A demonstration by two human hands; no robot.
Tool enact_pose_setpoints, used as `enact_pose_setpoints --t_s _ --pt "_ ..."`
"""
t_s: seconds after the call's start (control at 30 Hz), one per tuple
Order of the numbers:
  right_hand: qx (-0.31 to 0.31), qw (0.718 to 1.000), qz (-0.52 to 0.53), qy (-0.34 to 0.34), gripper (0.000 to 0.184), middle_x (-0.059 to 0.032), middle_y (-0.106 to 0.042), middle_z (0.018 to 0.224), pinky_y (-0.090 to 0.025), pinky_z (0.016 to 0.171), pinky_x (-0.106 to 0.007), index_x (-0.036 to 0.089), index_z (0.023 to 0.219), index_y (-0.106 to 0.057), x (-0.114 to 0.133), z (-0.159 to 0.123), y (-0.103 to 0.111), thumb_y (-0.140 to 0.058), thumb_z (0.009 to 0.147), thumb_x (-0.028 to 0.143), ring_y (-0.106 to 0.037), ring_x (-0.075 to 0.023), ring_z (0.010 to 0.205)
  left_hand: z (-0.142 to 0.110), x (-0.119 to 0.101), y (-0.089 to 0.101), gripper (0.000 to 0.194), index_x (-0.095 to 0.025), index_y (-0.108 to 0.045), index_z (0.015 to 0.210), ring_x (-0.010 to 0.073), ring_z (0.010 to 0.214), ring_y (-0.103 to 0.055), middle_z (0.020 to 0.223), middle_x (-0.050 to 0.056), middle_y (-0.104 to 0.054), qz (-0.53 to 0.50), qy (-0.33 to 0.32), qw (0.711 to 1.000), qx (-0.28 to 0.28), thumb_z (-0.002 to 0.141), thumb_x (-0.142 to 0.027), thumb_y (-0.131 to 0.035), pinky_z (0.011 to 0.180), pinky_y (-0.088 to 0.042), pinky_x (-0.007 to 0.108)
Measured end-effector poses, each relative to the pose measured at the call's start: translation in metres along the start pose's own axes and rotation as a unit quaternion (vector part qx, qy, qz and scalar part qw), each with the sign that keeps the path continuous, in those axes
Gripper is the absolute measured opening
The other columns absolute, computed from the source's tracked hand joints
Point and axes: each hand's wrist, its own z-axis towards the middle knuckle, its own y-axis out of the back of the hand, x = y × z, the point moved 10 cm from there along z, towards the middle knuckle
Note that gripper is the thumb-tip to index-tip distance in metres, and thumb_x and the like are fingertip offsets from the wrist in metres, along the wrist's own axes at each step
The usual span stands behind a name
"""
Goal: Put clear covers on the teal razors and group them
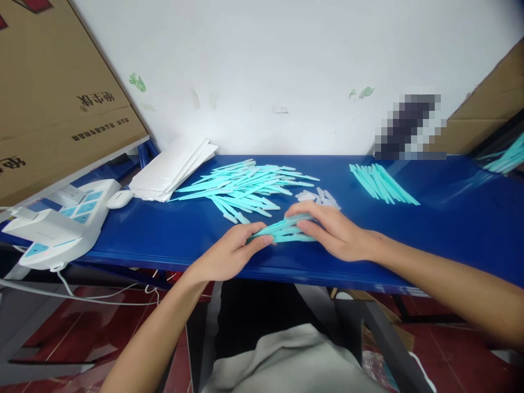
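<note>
Near the front edge of the blue table, a bundle of thin turquoise sticks (289,229) lies across both my hands. My left hand (235,248) pinches its left end between thumb and fingers. At the other end, my right hand (331,229) has its thumb and fingers closed around the sticks. Just beyond them a large loose pile of similar turquoise sticks (249,185) is spread on the table. Small translucent whitish pieces (321,196) lie in a little heap behind my right hand. Farther right sits a neater row of turquoise sticks (382,183).
The blue table (151,232) stands against a white wall. White envelopes or paper sleeves (174,166) are stacked at the back left. A power strip (77,218) with plugged adapters lies left, beside a white mouse-like object (120,199). A large cardboard box (61,82) rises behind it.
</note>
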Motion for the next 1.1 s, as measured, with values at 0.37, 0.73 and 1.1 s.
enact_pose_setpoints --t_s 0.37,0.73,1.1 --pt "-0.048 0.992 0.018 -0.112 0.027 0.0001 -0.06 0.072 -0.039 0.058 -0.026 0.019 0.096 -0.063 -0.023 0.004 0.009 -0.058 0.097 0.045 -0.051 -0.0117 0.06 -0.001 0.003 0.013 0.034 -0.018 -0.068 0.101 0.0142 0.082 -0.051 0.088 -0.001 -0.058 -0.041 -0.016 0.995 -0.091 0.104 -0.044 -0.047 0.08 -0.038 0.026" --pt "-0.095 0.972 0.141 -0.16 0.026 0.006 -0.052 0.045 -0.037 0.045 -0.022 0.016 0.095 -0.074 -0.027 -0.001 0.005 -0.064 0.093 0.04 -0.045 -0.0084 0.04 -0.003 0.006 0.012 0.049 -0.018 -0.072 0.105 0.0137 0.067 -0.039 0.073 -0.001 -0.044 -0.088 -0.01 0.99 -0.107 0.106 -0.051 -0.036 0.065 -0.036 0.026" --pt "-0.139 0.941 0.209 -0.227 0.033 0.0039 -0.058 0.044 -0.038 0.035 -0.021 0.015 0.094 -0.073 -0.041 -0.003 0.006 -0.074 0.084 0.047 -0.047 -0.0091 0.032 -0.002 0.001 0.015 0.046 -0.017 -0.054 0.078 0.0118 0.066 -0.041 0.072 -0.002 -0.045 -0.017 -0.035 0.993 -0.115 0.107 -0.048 -0.035 0.06 -0.032 0.025"
